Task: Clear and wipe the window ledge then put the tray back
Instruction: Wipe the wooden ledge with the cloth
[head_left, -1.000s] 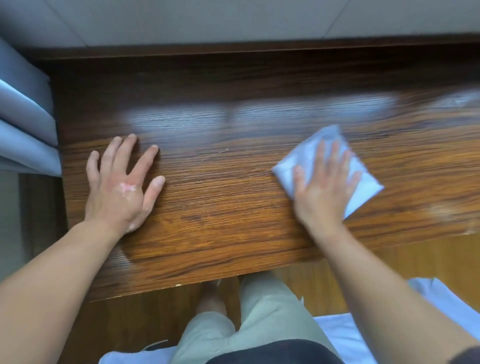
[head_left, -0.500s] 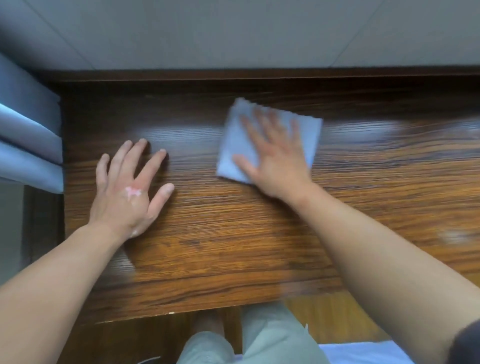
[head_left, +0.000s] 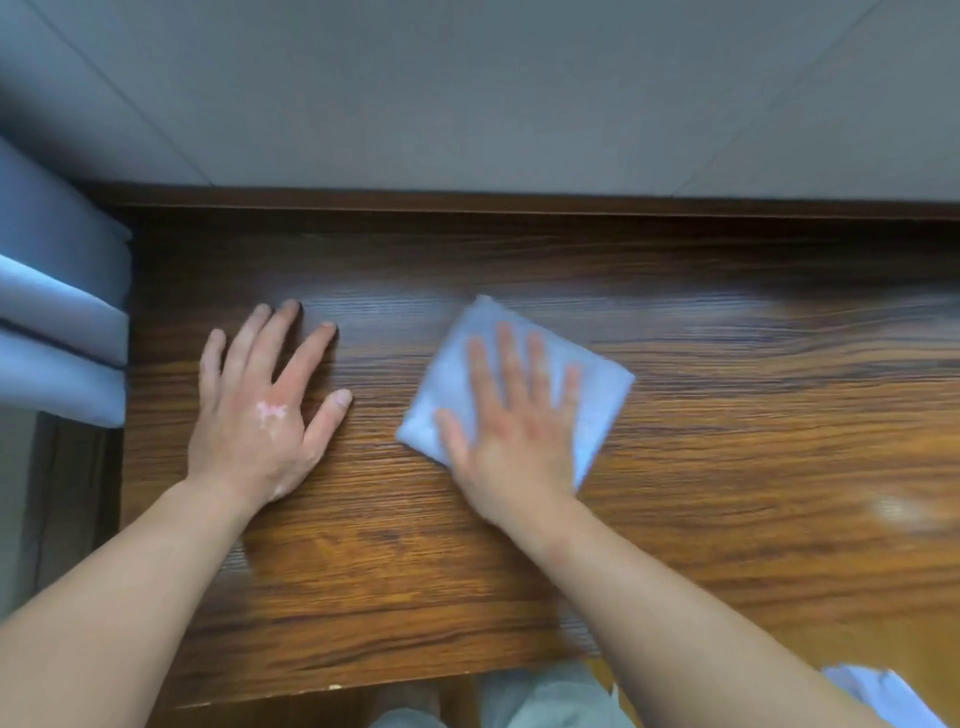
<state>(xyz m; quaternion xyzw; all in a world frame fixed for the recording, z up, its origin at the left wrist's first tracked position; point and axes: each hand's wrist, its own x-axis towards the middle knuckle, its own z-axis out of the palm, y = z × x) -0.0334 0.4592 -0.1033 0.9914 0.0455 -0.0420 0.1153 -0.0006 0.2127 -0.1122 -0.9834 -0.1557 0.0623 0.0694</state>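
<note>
The dark brown wooden window ledge (head_left: 727, 467) fills the middle of the view. A folded pale blue cloth (head_left: 597, 410) lies flat on it, slightly right of centre. My right hand (head_left: 514, 431) presses down on the cloth with straight, spread fingers. My left hand (head_left: 260, 410) rests flat on the bare wood to the left of the cloth, fingers spread. No tray is in view.
A blue-grey curtain (head_left: 57, 332) hangs in folds at the ledge's left end. A grey wall (head_left: 467, 93) rises behind the ledge. My legs (head_left: 540, 701) and the wooden floor show below the front edge, with white fabric (head_left: 883, 696) at the lower right.
My right hand slid the cloth from the right to the back of the ledge, then drew it back toward the middle. My left hand stayed planted on the wood.
</note>
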